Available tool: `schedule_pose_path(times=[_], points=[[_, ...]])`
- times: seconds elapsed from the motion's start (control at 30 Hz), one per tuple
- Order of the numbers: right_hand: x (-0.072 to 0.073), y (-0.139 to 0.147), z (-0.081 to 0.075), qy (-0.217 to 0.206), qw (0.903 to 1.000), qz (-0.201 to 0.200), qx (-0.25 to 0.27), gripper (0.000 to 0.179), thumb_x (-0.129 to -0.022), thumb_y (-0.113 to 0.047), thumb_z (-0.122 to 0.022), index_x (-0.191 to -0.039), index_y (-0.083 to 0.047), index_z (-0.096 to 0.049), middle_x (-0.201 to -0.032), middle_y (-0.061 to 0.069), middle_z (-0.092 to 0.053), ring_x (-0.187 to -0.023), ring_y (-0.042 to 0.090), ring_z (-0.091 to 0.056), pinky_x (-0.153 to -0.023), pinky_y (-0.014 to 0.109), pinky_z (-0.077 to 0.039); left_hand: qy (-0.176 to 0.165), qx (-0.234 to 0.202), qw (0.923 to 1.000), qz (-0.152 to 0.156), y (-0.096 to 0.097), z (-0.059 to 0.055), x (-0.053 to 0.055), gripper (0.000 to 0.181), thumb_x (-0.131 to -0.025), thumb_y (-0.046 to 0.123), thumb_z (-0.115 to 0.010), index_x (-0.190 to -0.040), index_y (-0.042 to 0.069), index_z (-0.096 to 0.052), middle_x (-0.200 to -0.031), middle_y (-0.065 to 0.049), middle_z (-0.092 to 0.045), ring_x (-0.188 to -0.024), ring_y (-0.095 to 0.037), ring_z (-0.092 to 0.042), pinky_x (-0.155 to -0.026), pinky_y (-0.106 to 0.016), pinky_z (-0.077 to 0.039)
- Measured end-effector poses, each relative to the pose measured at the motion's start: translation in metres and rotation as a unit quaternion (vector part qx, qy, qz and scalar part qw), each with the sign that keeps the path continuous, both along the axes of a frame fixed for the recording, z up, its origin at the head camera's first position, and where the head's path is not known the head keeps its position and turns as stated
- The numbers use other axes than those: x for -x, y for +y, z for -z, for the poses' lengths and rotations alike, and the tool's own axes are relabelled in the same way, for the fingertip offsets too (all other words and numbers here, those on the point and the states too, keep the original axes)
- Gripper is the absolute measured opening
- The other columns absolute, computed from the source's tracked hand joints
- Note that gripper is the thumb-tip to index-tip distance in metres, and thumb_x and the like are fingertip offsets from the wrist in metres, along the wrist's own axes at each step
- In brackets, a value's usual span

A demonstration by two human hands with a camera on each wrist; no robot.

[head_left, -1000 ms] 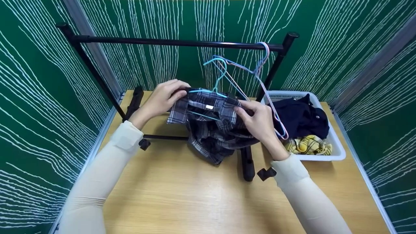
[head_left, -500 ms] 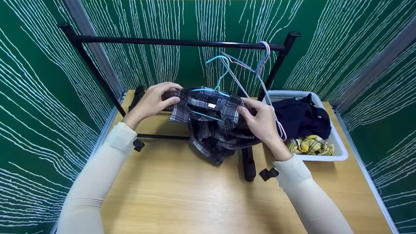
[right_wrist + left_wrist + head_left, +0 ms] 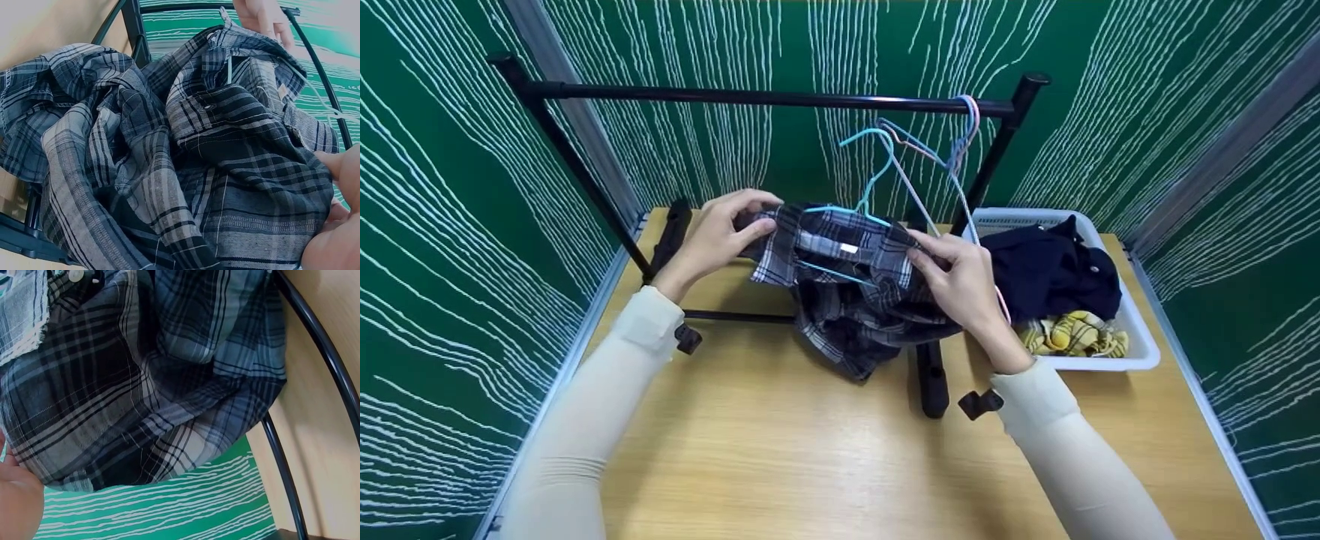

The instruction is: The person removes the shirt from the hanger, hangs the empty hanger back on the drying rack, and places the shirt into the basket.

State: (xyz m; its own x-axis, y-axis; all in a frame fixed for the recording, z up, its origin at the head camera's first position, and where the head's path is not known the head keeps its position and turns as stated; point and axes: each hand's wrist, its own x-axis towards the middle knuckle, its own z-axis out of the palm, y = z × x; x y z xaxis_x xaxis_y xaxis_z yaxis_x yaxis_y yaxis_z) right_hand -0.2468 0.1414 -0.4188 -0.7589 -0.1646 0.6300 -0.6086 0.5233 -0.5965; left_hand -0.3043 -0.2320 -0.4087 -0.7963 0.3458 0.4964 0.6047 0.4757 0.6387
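A dark plaid shirt (image 3: pixel 847 322) hangs bunched in front of me on a turquoise hanger (image 3: pixel 877 176), whose hook rises above the collar and is off the bar. My left hand (image 3: pixel 716 236) holds the shirt at its left shoulder, beside the collar, thumb in front. On the other side, my right hand (image 3: pixel 960 281) pinches the cloth near the right collar point. In the left wrist view the shirt (image 3: pixel 140 382) fills most of the picture, with the hand at the left edge. The right wrist view shows the shirt's buttoned front (image 3: pixel 242 146) and both hands.
A black clothes rack (image 3: pixel 780 97) stands behind the shirt. A blue hanger and a pink hanger (image 3: pixel 966 127) hang at its right end. To the right, a white basket (image 3: pixel 1144 345) holds dark navy clothing (image 3: pixel 1050 270) and a yellow checked cloth (image 3: pixel 1080 334) on the wooden table (image 3: pixel 795 450).
My left hand has slid a little left, from the collar to the shoulder. The turquoise hook has shifted slightly right. My right hand keeps its grip, and the hangers on the bar have swung slightly.
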Motion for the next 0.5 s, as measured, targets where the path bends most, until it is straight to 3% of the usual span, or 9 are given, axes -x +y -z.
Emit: schedule_pose_path(times=[0.23, 0.5], points=[[-0.001, 0.000, 0.002, -0.002, 1.0000, -0.004, -0.005, 0.027, -0.095, -0.006, -0.080, -0.121, -0.011, -0.081, -0.066, 0.000, -0.051, -0.062, 0.013, -0.038, -0.061, 0.024, -0.030, 0.022, -0.041, 0.9989, 0.008, 0.008, 0.002, -0.001, 0.020, -0.098, 0.016, -0.078, -0.116, 0.011, -0.079, -0.098, -0.007, -0.071, -0.092, -0.021, -0.060, -0.083, -0.036, -0.046], [-0.003, -0.003, 0.000, -0.005, 1.0000, -0.004, -0.003, 0.026, -0.094, -0.007, -0.080, -0.120, -0.009, -0.081, -0.066, -0.001, -0.050, -0.062, 0.013, -0.039, -0.060, 0.024, -0.030, 0.037, -0.023, 0.9991, -0.002, 0.020, -0.002, -0.005, 0.035, -0.099, 0.019, -0.076, -0.133, 0.022, -0.075, -0.100, -0.003, -0.071, -0.090, -0.016, -0.059, -0.079, -0.032, -0.046]])
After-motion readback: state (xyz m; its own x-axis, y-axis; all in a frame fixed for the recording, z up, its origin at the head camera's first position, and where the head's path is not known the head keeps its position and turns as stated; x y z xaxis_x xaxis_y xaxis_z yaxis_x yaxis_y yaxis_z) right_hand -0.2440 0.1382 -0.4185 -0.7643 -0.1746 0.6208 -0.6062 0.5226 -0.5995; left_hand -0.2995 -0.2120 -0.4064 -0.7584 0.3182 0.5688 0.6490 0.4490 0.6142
